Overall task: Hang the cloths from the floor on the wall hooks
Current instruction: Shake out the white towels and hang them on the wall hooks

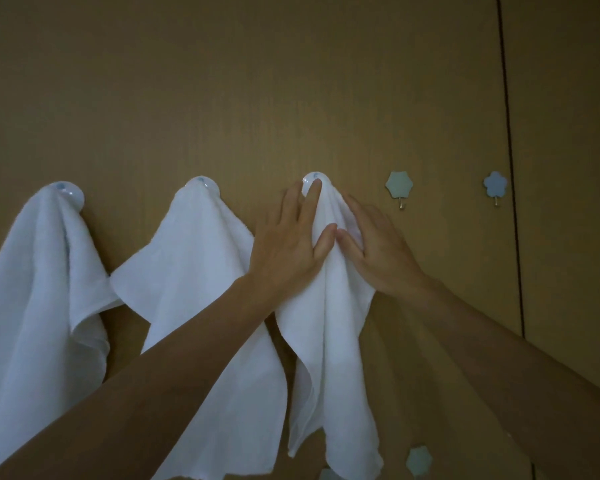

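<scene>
Three white cloths hang on round white wall hooks. The left cloth [39, 289] hangs from the left hook [70, 192], and the middle cloth [201, 271] from the middle hook [203, 183]. The third cloth [329, 341] drapes from the third hook [310, 180]. My left hand [291, 244] lies on this third cloth's upper left with fingers straight, one fingertip up at the hook. My right hand [374, 247] lies flat on its upper right side. Both thumbs meet on the cloth's front fold.
Two pale blue flower-shaped hooks, one [399, 185] just right of the third cloth and another [495, 185] farther right, carry nothing. A further flower hook [419, 460] sits low on the brown wall. A dark vertical seam [510, 168] runs down the wall at right.
</scene>
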{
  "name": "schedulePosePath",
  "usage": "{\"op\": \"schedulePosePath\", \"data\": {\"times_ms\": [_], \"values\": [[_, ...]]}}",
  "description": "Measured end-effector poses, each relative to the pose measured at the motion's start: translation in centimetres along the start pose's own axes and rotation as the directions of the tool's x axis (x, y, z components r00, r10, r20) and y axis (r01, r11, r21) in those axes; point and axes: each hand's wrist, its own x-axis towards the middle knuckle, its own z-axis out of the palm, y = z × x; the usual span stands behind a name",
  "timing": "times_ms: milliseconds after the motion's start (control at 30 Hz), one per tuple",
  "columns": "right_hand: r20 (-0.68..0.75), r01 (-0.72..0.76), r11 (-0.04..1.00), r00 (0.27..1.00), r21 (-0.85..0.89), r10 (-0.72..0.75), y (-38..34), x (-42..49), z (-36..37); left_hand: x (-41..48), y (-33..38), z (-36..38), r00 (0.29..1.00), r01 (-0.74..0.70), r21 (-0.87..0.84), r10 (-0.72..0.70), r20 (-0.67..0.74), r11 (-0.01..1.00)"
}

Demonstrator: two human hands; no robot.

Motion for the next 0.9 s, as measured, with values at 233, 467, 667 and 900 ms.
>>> {"op": "schedulePosePath", "data": {"times_ms": [233, 467, 667, 900], "values": [[0.012, -0.006, 0.997, 1.0, -0.074, 0.007, -1.2, -1.0, -0.6, -0.8, 0.0, -1.3, 0.999, -0.038, 0.072, 0.036, 0.021, 0.997], [0.041, -0.006, 0.993, 0.999, -0.115, 0.011, -2.6, -3.7, -2.5, -4.1, 2.0, -4.9, 0.987, -0.001, 0.326, -0.052, 0.153, 0.945], [0.136, 0.051, 0.982, 0.99, -0.18, -0.026, -4.6, -7.9, -3.8, -9.0, 5.0, -9.0, 0.96, -0.003, 0.575, -0.159, 0.232, 0.818], [0.165, 0.127, 0.992, 0.979, -0.013, -0.124, -9.1, -14.1, -4.2, -15.0, 9.0, -15.0, 0.927, -0.082, 0.728, -0.217, 0.307, 0.681]]}}
